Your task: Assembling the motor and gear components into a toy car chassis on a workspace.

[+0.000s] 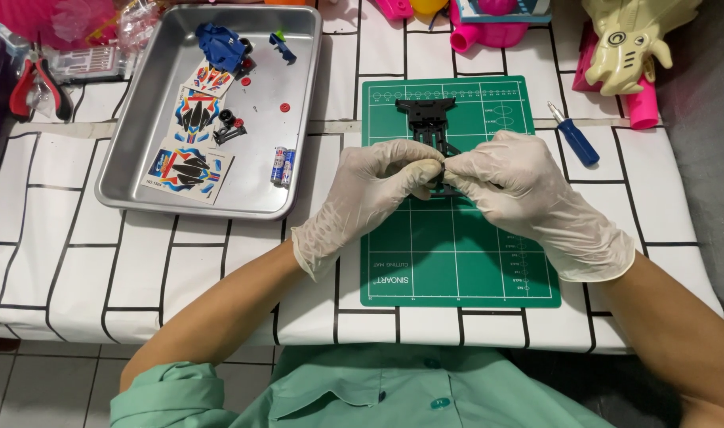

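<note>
The worktop (77, 261) is covered by a white cloth with a black brick-line pattern, and its far edge is cut off by the top of the view. On its left part lies a shallow metal tray (299, 95). To the right of the tray lies a green cutting mat (449, 261) with a white grid; its printed marks face away from the person.

Over the middle of the mat the two gloved hands meet. The left hand (370, 194) and the right hand (520, 186) both pinch the near end of a black plastic chassis (427, 115), fingertips closed tight on it and almost touching each other. The fingers hide that near end, so what exactly sits between them cannot be made out; the far end of the chassis lies bare on the mat.

Along the top edge, cut off, are a cream toy figure (627, 40) and pink plastic pieces (489, 33). At the far left red-handled pliers (33, 83) lie on the cloth, partly out of view.

In the tray lie three sticker sheets (184, 168), rectangular, white with blue, red and black shapes, in a row along its left side. Beyond them is a blue car body (219, 43). Two small batteries (283, 165) lie side by side near the tray's near right corner. A blue-handled screwdriver (573, 135) lies just right of the mat.
</note>
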